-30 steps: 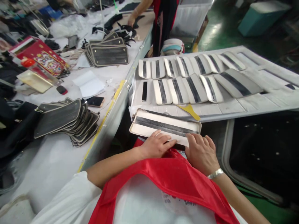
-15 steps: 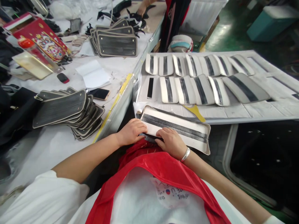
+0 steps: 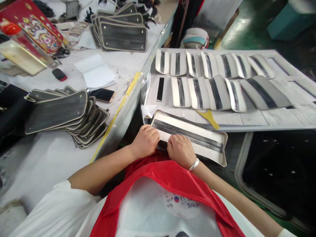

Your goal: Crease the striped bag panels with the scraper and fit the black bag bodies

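A long cream panel (image 3: 195, 136) with a dark stripe down its middle rests over my lap, its right end hanging free. My left hand (image 3: 145, 141) curls its fingers over the panel's near left corner. Close beside it, my right hand (image 3: 181, 150), with a silver bracelet at the wrist, presses down on the near edge with fingers bent. A red apron (image 3: 172, 181) lies just below both hands.
A slanted white board (image 3: 271, 112) ahead carries two rows of cream striped pieces and a yellow scraper (image 3: 209, 118). On the left table are two stacks of dark panels (image 3: 64, 115) (image 3: 120, 33), a phone (image 3: 103, 94), paper and a red box (image 3: 34, 24).
The panel has slid right while both hands moved left along its near edge; my right hand now sits next to my left near the left end.
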`<state>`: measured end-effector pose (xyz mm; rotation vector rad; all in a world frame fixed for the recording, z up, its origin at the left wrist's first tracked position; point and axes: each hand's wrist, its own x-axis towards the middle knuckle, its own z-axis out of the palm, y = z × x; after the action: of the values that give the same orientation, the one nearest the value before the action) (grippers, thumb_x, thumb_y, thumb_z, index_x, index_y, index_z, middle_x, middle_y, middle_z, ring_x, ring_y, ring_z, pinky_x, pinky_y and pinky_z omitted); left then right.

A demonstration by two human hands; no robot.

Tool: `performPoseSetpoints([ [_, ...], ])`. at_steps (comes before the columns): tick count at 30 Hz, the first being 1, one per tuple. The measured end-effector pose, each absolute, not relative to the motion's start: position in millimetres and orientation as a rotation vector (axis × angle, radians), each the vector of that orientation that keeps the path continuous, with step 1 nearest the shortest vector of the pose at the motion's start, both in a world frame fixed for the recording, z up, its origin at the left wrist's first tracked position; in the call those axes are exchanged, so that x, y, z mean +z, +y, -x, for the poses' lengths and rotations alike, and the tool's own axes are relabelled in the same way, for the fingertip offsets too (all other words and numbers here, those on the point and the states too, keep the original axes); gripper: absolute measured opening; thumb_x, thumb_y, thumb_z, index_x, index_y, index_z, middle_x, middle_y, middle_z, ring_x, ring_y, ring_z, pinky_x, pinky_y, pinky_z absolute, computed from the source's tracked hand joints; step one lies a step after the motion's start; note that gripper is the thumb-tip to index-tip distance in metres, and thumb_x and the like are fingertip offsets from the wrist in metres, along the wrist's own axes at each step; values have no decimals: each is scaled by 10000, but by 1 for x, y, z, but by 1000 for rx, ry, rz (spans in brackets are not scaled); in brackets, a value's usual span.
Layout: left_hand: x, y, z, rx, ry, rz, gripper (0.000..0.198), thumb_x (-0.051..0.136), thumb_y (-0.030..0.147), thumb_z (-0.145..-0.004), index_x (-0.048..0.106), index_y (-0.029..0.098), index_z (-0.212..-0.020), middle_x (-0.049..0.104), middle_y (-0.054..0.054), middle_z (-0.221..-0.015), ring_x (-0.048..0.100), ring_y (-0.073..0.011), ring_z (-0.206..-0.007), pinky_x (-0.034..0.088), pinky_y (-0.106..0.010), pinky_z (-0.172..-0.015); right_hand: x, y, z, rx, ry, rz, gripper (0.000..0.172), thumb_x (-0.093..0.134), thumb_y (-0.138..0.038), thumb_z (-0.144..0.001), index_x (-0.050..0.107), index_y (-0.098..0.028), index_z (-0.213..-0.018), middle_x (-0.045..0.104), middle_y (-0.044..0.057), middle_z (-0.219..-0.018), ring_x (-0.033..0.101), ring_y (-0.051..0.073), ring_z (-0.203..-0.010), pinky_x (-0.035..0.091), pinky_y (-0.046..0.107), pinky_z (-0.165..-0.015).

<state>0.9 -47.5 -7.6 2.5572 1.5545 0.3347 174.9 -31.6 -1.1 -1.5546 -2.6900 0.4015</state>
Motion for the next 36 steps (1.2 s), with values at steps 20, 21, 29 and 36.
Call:
performPoseSetpoints([
  [20,-18,-59,-11,698,1789,-2056,589,544,175,-779,335,182,-1330,185,-136,-1475,191,-279,-1352,281,-457,-1057,-27,-47,-192,-80,-2774,806,341,399,-231,-913,532,-83,-1190,607,119,-1039,485,220,-975,359,357,-807],
  [21,-20,-58,-11,721,1778,-2036,611,543,168,-777,316,183,-1344,174,-137,-1479,172,-274,-1361,262,-454,-1072,-30,-47,-196,-98,-2766,761,361,398,-231,-913,519,-62,-1208,599,130,-1091,480,229,-1016,365,363,-827],
  [29,-32,-61,-11,954,1738,-1825,680,593,188,-747,290,177,-1355,285,-135,-1439,252,-232,-1342,217,-420,-1110,-44,-51,-246,-181,-2787,717,408,427,-179,-901,456,-103,-1300,460,85,-1356,371,243,-1258,330,382,-1018],
  [36,-37,-62,-16,1036,1724,-1528,775,633,198,-713,252,216,-1388,317,-90,-1438,308,-231,-1318,237,-400,-1108,-41,-62,-293,-233,-2807,908,435,462,-200,-890,437,-144,-1320,421,61,-1385,345,262,-1289,311,413,-1052],
])
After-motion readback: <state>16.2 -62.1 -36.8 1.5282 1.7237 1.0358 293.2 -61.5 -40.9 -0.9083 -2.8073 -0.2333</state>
